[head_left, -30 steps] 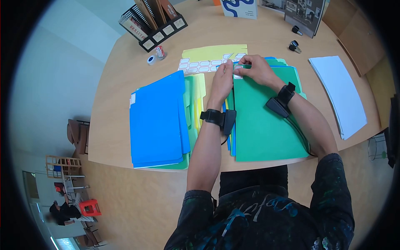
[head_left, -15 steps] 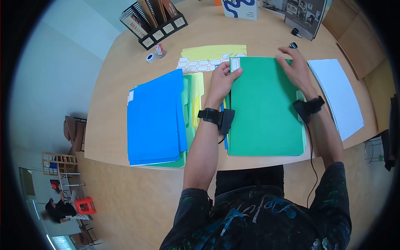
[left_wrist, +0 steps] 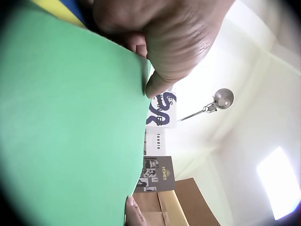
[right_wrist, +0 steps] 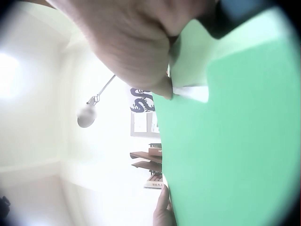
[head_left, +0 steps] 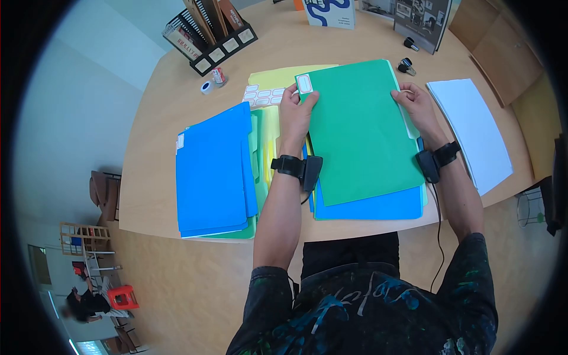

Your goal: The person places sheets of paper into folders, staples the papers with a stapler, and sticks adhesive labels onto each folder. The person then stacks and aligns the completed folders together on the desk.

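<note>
A green file folder [head_left: 361, 136], with a red-bordered white label [head_left: 304, 83] on its upper left corner, is raised at a slant over the right-hand pile. My left hand [head_left: 294, 115] grips its upper left edge, thumb on the front. At the opposite edge my right hand [head_left: 417, 106] pinches the folder, as the right wrist view also shows, thumb [right_wrist: 164, 88] at the rim. A blue folder [head_left: 378, 206] shows beneath it on the pile. Left of my left arm lies another pile, a blue folder [head_left: 213, 171] on top and green and yellow ones under it.
Behind the piles lie a yellow folder [head_left: 278, 76] and a sheet of labels [head_left: 260, 96], partly covered. A tape roll [head_left: 206, 87], a small red-and-white box [head_left: 218, 76] and a black file rack [head_left: 228, 50] stand at back left. White paper [head_left: 473, 130] lies right, near black clips [head_left: 406, 66].
Both hands were at the label on the folder's corner. My right hand moved across to the right edge, and the green folder came up off the pile, tilting and baring the blue folder.
</note>
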`<state>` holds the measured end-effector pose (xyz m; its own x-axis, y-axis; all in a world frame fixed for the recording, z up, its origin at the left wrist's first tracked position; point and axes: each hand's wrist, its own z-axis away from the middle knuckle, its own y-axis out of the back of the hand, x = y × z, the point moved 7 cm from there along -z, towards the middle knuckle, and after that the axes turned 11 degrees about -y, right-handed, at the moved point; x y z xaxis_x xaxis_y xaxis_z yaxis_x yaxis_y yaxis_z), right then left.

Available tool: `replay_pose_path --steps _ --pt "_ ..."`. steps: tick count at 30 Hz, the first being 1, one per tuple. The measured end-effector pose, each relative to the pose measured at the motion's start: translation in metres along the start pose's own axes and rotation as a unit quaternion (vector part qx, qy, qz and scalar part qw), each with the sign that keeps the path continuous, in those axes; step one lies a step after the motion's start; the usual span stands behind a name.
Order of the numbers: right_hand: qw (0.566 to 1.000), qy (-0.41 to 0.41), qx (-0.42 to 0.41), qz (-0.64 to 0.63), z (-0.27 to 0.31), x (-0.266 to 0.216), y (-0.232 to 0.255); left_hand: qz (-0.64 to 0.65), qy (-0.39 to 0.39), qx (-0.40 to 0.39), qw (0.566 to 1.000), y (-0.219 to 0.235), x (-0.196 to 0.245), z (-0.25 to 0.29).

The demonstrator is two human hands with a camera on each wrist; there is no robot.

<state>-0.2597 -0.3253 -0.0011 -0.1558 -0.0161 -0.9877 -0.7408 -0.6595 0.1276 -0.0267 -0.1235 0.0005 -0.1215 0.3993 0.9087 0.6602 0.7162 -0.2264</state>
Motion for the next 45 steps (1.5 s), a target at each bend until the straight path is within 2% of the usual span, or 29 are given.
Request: replay_pose_path --steps 2,5,7,8,10,12,13,16,17,20,21,23,25,27,29,32,36,38,42,44,45 --pt "1.0 -0.004 -0.007 -0.02 0.0 0.001 0.0 -0.02 -0.017 -0.003 1.0 -0.002 0.009 0.002" --pt "0.995 -0.045 -0.032 -0.087 0.004 0.001 -0.004 -0.081 0.017 -0.032 0.996 -0.005 0.026 0.002" --pt "0.992 -0.056 -0.021 -0.111 0.003 0.0 -0.005 -0.138 -0.017 -0.053 0.989 -0.009 0.058 0.006" --pt "0.989 -0.068 -0.017 -0.132 0.001 0.002 -0.004 -0.117 -0.024 -0.035 0.992 -0.011 0.08 0.01" --pt "0.987 -0.073 -0.04 -0.139 -0.01 0.011 0.004 -0.169 -0.091 -0.021 0.981 0.004 0.114 -0.001" --pt "0.984 -0.092 -0.059 -0.142 -0.006 0.013 0.002 -0.116 -0.138 0.03 0.983 0.022 0.163 -0.006" --pt "0.983 -0.097 -0.061 -0.143 -0.003 0.011 -0.001 -0.11 -0.155 0.049 0.981 0.036 0.188 -0.01" --pt "0.994 -0.071 -0.069 -0.042 0.0 0.005 -0.004 -0.1 -0.177 0.121 0.972 0.096 0.256 -0.021" --pt "0.994 -0.072 -0.07 -0.043 0.001 0.005 -0.005 -0.081 -0.192 0.111 0.972 0.128 0.27 -0.029" --pt "0.995 -0.067 -0.074 -0.013 0.002 0.001 -0.008 -0.191 -0.154 0.15 0.958 0.195 0.3 -0.027" --pt "0.994 -0.074 -0.075 0.004 0.004 0.001 -0.01 -0.193 -0.155 0.148 0.958 0.213 0.301 -0.026" --pt "0.994 -0.079 -0.075 0.019 0.004 0.002 -0.01 -0.335 -0.052 0.198 0.92 0.274 0.28 -0.024" --pt "0.993 -0.068 -0.095 0.015 0.001 0.004 -0.011 -0.338 0.029 0.147 0.929 0.361 0.232 -0.031" --pt "0.993 -0.06 -0.101 0.018 -0.001 0.006 -0.011 -0.393 0.083 0.125 0.907 0.37 0.196 -0.004" --pt "0.993 -0.052 -0.107 0.023 -0.002 0.005 -0.012 -0.471 0.129 0.135 0.862 0.39 0.161 0.016" --pt "0.992 -0.054 -0.105 0.041 0.0 0.005 -0.012 -0.429 0.106 0.128 0.888 0.394 0.127 0.028" --pt "0.991 -0.053 -0.111 0.045 0.0 0.003 -0.012 -0.463 0.073 0.124 0.875 0.398 0.123 0.018" --pt "0.991 -0.051 -0.116 0.045 0.001 0.002 -0.015 -0.568 0.051 0.108 0.814 0.398 0.129 0.013" --pt "0.991 -0.051 -0.11 0.052 0.003 0.0 -0.014 -0.58 0.071 0.087 0.807 0.4 0.118 0.009" --pt "0.991 -0.053 -0.108 0.054 0.002 0.002 -0.013 -0.658 0.063 0.086 0.746 0.397 0.121 0.006" --pt "0.991 -0.05 -0.105 0.062 0.002 0.002 -0.013 -0.658 0.063 0.085 0.746 0.393 0.122 0.003"
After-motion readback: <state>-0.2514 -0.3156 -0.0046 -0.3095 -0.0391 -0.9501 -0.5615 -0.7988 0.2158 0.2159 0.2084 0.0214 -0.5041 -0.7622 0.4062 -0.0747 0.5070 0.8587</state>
